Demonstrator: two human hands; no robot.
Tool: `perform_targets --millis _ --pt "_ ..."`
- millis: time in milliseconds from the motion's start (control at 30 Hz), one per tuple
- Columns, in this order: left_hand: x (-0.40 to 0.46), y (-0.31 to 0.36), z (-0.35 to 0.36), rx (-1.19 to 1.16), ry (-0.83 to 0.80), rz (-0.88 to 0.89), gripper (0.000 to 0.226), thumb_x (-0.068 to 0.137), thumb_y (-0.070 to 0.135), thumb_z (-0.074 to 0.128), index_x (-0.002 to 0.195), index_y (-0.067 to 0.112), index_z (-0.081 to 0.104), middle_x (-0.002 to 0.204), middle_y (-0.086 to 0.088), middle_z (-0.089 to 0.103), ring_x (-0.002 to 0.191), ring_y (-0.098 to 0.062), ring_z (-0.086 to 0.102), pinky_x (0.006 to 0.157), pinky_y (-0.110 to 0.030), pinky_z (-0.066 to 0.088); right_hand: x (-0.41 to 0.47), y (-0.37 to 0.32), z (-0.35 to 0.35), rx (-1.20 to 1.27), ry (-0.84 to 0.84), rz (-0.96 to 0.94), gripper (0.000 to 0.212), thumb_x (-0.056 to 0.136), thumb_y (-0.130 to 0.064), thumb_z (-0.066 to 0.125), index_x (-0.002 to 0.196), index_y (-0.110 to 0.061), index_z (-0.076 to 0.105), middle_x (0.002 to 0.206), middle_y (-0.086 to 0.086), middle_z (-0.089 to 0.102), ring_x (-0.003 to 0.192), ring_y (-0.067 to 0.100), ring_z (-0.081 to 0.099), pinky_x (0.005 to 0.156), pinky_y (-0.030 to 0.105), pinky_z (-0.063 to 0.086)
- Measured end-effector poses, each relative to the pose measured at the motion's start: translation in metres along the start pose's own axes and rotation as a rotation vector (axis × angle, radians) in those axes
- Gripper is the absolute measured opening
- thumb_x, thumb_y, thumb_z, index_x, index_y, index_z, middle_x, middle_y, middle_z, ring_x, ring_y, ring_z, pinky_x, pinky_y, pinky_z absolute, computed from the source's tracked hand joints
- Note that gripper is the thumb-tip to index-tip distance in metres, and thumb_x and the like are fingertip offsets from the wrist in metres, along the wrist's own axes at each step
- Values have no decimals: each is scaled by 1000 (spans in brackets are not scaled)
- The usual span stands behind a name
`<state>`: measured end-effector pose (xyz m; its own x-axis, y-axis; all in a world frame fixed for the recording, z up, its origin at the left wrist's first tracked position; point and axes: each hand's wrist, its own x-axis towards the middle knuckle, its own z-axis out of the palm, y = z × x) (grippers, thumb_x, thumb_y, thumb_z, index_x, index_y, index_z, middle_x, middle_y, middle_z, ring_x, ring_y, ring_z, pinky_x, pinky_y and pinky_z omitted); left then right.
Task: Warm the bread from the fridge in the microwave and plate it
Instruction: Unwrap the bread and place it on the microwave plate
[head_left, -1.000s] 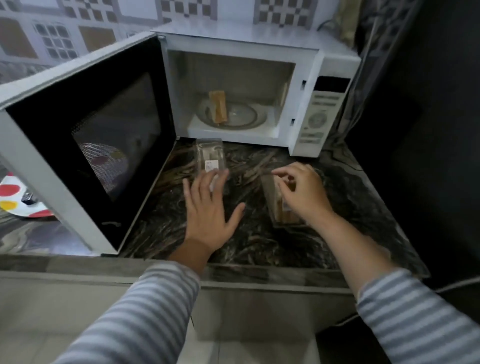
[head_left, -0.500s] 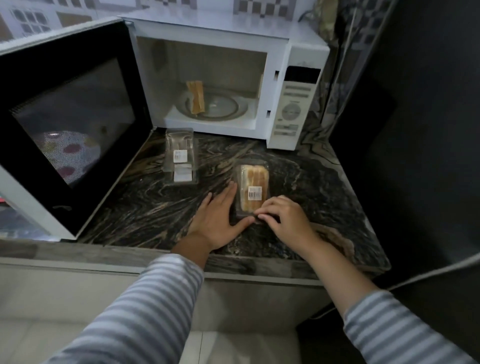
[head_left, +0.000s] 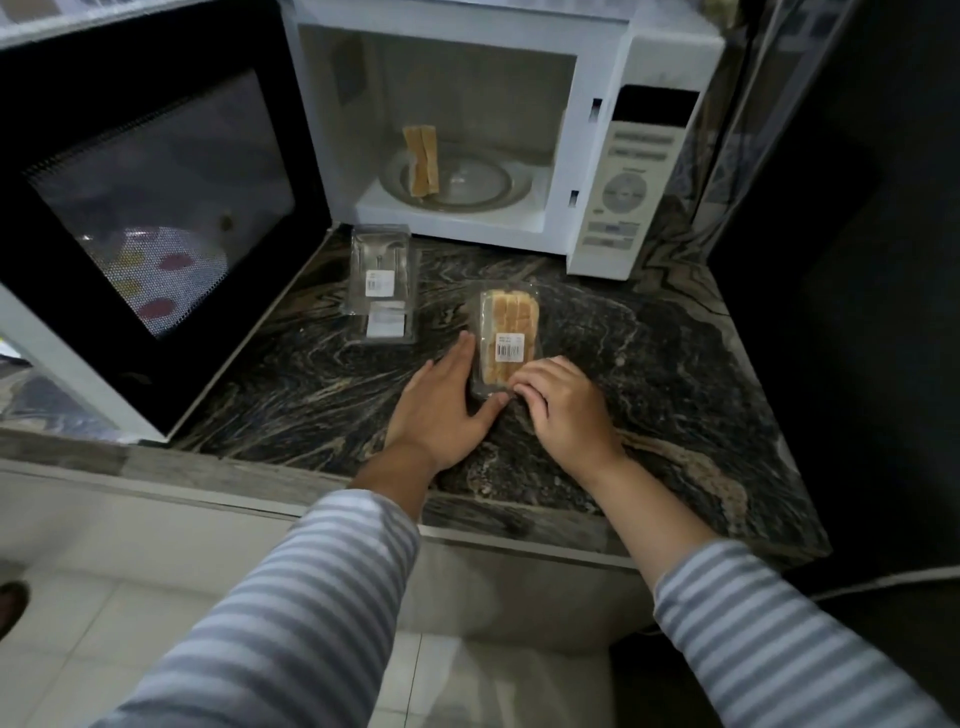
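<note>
A white microwave (head_left: 631, 171) stands open at the back of the counter. Sliced bread (head_left: 421, 161) stands upright on its glass turntable (head_left: 467, 182). A clear plastic pack of bread (head_left: 506, 332) with a barcode label lies on the dark marble counter (head_left: 649, 374). My left hand (head_left: 444, 400) rests flat against the pack's left side, fingers apart. My right hand (head_left: 563, 402) has its fingers curled on the pack's near corner. An empty clear pack (head_left: 383, 283) lies just in front of the microwave.
The microwave door (head_left: 150, 208) swings wide to the left, over the counter's left part; a spotted plate shows through its mesh window. A dark tall surface (head_left: 857, 260) bounds the right side. The counter's front edge runs below my wrists, tiled floor beneath.
My left hand left the empty pack and came beside the bread pack. My right hand slid to that pack's near corner, uncovering it. The view shifted right and downward.
</note>
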<state>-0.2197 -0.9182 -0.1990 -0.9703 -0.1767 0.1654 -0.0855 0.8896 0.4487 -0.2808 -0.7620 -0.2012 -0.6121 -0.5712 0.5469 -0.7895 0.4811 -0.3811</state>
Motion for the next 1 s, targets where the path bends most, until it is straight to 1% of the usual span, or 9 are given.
perform_targets --millis 133,367,533,633,733,800,833,933,1000 --pt "0 0 3 56 -19 -18 81 93 54 39 153 17 -1 161 3 7 146 -10 13 120 -30 7 0 2 3 2 2 -19 13 86 1 59 89 -2 71 88 7 69 85 24 62 80 23 45" --pt "0 2 3 78 -71 -39 78 95 54 33 152 20 -8 161 6 -2 146 -6 5 120 -32 4 0 2 3 -7 6 -57 14 88 1 57 89 0 70 87 10 68 84 24 60 81 20 42" --pt "-1 4 3 52 -59 -43 88 90 48 44 151 22 -13 160 4 11 145 -5 10 119 -32 6 -1 -2 0 5 98 1 13 89 4 54 86 -1 66 85 10 65 84 24 57 80 23 42" --pt "-1 4 4 34 -48 -46 90 87 48 45 151 20 -13 159 2 17 145 -6 14 119 -33 7 0 -4 1 11 96 -6 12 90 2 54 87 -1 65 86 9 63 85 21 55 81 21 41" --pt "-3 2 3 -81 15 -2 84 89 54 43 152 25 -4 160 7 9 145 -6 15 119 -35 9 0 -6 1 -11 128 -11 14 92 -2 51 89 -1 65 88 10 62 88 20 52 83 21 40" --pt "-4 2 1 -173 85 30 75 92 58 41 152 29 7 160 12 4 145 -7 15 119 -39 12 -1 -7 -1 -35 187 -2 14 92 -3 53 92 -1 66 91 11 62 91 21 52 87 19 38" --pt "-4 1 0 -215 120 39 68 93 56 40 151 31 14 160 12 5 145 -8 16 118 -41 14 -2 -7 -3 -48 223 8 14 92 -5 54 94 -1 68 93 12 61 93 22 52 89 18 37" --pt "-1 2 -8 -304 177 102 52 97 40 44 147 31 31 156 8 28 141 -10 29 115 -45 27 -2 -9 -6 -11 304 66 25 96 -11 49 114 -5 65 111 14 58 106 23 53 97 22 39" --pt "6 7 -15 -345 263 172 43 95 34 51 137 25 49 144 3 48 131 -13 45 104 -41 43 -1 -17 -8 150 381 274 35 99 -11 41 133 -6 51 123 11 54 115 17 51 99 23 40"
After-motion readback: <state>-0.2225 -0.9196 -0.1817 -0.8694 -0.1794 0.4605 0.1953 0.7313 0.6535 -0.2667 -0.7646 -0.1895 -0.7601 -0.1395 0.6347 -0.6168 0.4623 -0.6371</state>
